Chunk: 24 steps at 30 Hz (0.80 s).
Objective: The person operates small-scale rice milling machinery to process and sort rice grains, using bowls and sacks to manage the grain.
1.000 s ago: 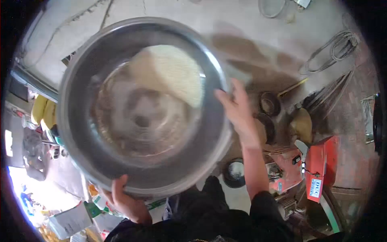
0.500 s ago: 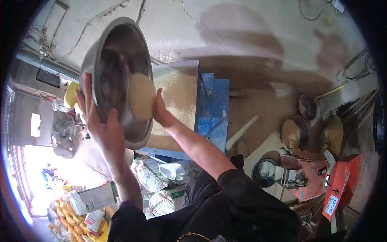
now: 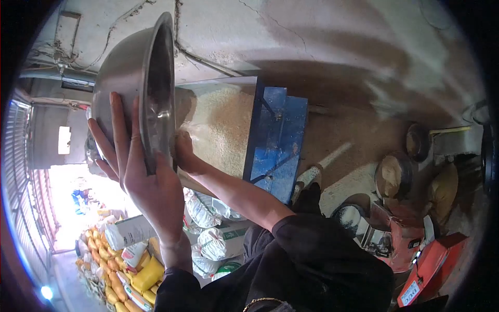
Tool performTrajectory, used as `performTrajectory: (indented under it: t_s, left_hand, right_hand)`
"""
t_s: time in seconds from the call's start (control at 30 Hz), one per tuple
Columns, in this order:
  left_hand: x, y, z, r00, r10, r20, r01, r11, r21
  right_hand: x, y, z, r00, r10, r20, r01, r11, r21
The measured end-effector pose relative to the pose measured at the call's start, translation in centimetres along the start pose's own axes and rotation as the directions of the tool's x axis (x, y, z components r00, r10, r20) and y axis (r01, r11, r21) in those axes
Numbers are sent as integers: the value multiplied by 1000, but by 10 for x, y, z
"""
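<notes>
A large steel basin [image 3: 117, 73] is tilted nearly on its side, with its mouth facing right above a metal hopper full of pale grain [image 3: 221, 117]. My left hand [image 3: 148, 177] grips it, fingers spread over the outer wall and thumb at the rim. At the lower right of the rim is my right hand [image 3: 184, 152], bent against the edge, with its fingers partly hidden. The basin's inside shows only as a narrow dark strip, so what it holds cannot be seen. The hopper sits on a blue machine [image 3: 278, 140].
Filled white sacks [image 3: 213, 244] stand below the hopper. Yellow and orange bags [image 3: 148, 273] are piled at the lower left. To the right are a pan of grain-coloured material [image 3: 392, 176] and a red machine [image 3: 434, 268]. A wall [image 3: 218, 31] rises behind.
The basin has tipped further over, turning its mouth away from view. The mound of grain seen inside it is no longer visible. Both hands have moved slightly with it.
</notes>
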State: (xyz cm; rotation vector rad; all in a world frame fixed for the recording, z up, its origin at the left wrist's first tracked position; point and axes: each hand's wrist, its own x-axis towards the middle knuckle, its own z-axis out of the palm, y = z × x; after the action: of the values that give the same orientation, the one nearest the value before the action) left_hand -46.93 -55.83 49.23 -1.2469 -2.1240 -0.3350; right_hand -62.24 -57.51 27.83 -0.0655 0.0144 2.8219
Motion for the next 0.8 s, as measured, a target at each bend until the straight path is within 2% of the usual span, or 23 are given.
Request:
performTrajectory:
  t_s: [0.13, 0.2, 0.27, 0.33, 0.37, 0.4, 0.43, 0.47, 0.5, 0.53, 0.6, 0.63, 0.67, 0.7, 0.73, 0.77, 0.8]
  left_hand:
    - [-2, 20, -1, 999, -10, 51, 8, 1000, 23]
    - [-6, 20, 2, 992, 13, 128, -13, 1000, -3]
    - [-9, 19, 4, 992, -6, 123, 6, 1000, 4]
    - [-13, 1, 10, 998, -58, -26, 56, 995, -84]
    - [-14, -5, 10, 995, -48, -83, 44, 998, -53]
    - [-16, -13, 9, 996, -50, -77, 45, 997, -62]
    - [-18, -22, 8, 984, -124, -131, 107, 985, -133]
    - [-20, -31, 6, 962, -204, -180, 167, 965, -204]
    - [-22, -35, -2, 974, -158, -162, 148, 987, -69]
    - [-24, -39, -4, 972, -173, -160, 163, 984, -73]
    - [-29, -45, -7, 926, -153, -345, 164, 986, 3]
    - [-34, -47, -9, 906, -241, -348, 245, 969, -34]
    - [-40, -54, -12, 901, -255, -351, 259, 965, -38]
    - [-48, -66, -14, 893, -257, -371, 286, 958, 26]
    - [-59, -80, -18, 886, -257, -386, 314, 945, 92]
    - [-72, -96, -21, 844, -300, -444, 414, 892, 184]
    - [-79, -112, -26, 840, -310, -445, 424, 888, 181]
  right_hand:
    - [-4, 1, 2, 999, 39, -8, -39, 999, -21]
    - [-5, -1, -1, 999, 49, -18, -50, 997, -50]
    - [-6, -5, -11, 998, 47, -43, -52, 994, -100]
    - [-9, -14, -19, 995, 6, -95, -22, 985, -169]
    - [-11, -18, -19, 986, -72, -147, 41, 977, -209]
    - [-12, -28, -24, 985, -77, -156, 43, 977, -211]
    - [-17, -50, -21, 981, -110, -161, 43, 926, -376]
    - [-19, -67, -19, 977, -140, -159, 35, 846, -531]
    - [-14, -77, -21, 919, -193, -345, -79, 764, -640]
    - [-8, -86, -25, 821, -269, -504, -215, 671, -710]
    - [4, -104, -50, 892, -292, -346, -166, 501, -850]
    - [4, -115, -54, 924, -278, -264, -170, 319, -932]
    - [3, -124, -55, 952, -246, -182, -155, 125, -980]
    - [3, -128, -55, 953, -240, -184, -161, 112, -981]
    - [2, -128, -56, 965, -245, -93, -158, -261, -952]
    - [2, -128, -57, 977, -215, -2, -133, -596, -792]
    - [1, -126, -57, 978, -209, -3, -132, -604, -786]
